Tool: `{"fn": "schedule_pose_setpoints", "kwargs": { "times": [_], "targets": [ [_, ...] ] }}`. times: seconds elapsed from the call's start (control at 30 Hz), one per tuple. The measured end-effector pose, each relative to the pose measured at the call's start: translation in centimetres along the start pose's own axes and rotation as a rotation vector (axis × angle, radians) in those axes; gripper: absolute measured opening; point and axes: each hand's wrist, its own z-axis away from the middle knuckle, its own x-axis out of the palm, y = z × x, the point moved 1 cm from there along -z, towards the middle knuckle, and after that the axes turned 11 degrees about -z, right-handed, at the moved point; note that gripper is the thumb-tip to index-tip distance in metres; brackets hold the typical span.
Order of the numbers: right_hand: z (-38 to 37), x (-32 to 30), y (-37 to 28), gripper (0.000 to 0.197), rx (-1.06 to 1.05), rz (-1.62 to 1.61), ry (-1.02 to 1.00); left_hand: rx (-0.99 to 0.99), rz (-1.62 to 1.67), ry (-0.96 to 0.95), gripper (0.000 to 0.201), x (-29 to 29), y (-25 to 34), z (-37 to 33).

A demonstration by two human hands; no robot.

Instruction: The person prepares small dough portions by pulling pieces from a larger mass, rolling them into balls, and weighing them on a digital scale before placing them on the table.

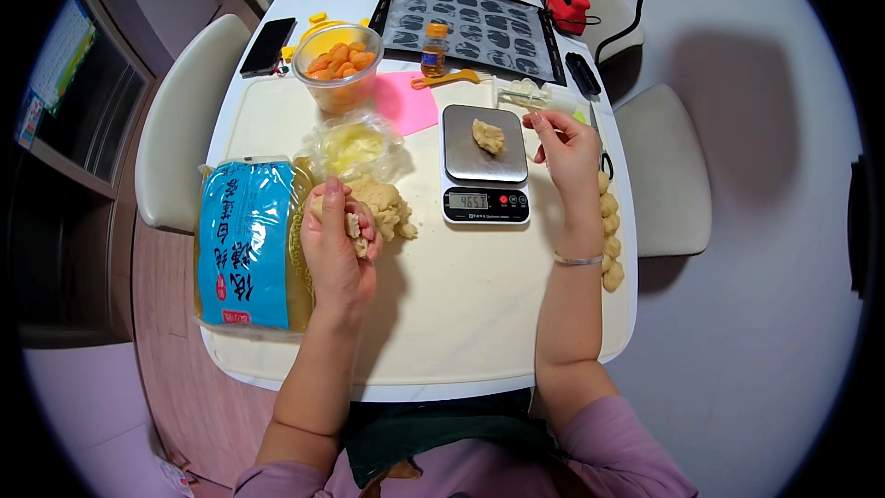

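Observation:
A lump of pale dough (357, 232) is held in my left hand (336, 244), its fingers curled round it. Just behind that hand a larger mound of the same dough (392, 203) lies on the cream mat. A small torn piece of dough (489, 136) rests on the steel plate of the digital kitchen scale (475, 171), whose display is lit. My right hand (567, 148) hovers at the plate's right side, thumb and fingertips pinched together. Whether a crumb is between them is too small to tell. Several dough balls (610, 231) line the mat's right edge.
A large blue-labelled bag of paste (244, 244) lies at left. Behind it are crumpled clear plastic (355, 148) and a tub of orange balls (339, 74). Farther back stand a small orange-capped bottle (435, 51) and a dark-rimmed baking tray (470, 28). Chairs flank the table.

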Motion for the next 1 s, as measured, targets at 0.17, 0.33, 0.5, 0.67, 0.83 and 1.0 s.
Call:
{"fn": "schedule_pose_setpoints", "kwargs": {
  "times": [0.17, 0.33, 0.5, 0.67, 0.83, 1.0],
  "targets": [
    [0.1, 0.4, 0.2, 0.012, 0.039, 0.015, -0.058, -0.006, -0.04, -0.005, 0.023, 0.0, -0.3, -0.1],
    [0.4, 1.5, 0.4, 0.012, -0.019, 0.186, 0.027, -0.002, -0.06, 0.002, 0.024, -0.2, -0.5, -0.1],
    [0.4, 2.0, 1.2, 0.014, -0.088, 0.308, 0.073, 0.002, -0.051, -0.009, 0.024, 0.0, -0.3, 0.0],
    [0.4, 2.2, 1.5, 0.013, -0.153, 0.337, 0.064, 0.0, -0.046, -0.016, 0.024, -0.1, -0.3, -0.1],
    [0.5, 2.5, 1.2, 0.014, -0.191, 0.375, 0.059, 0.002, -0.035, -0.029, 0.024, -0.2, -0.3, -0.1],
    [0.7, 3.7, 2.5, 0.015, -0.287, 0.537, 0.054, 0.003, -0.043, -0.048, 0.024, -0.1, -0.5, 0.0]
  ]
}}
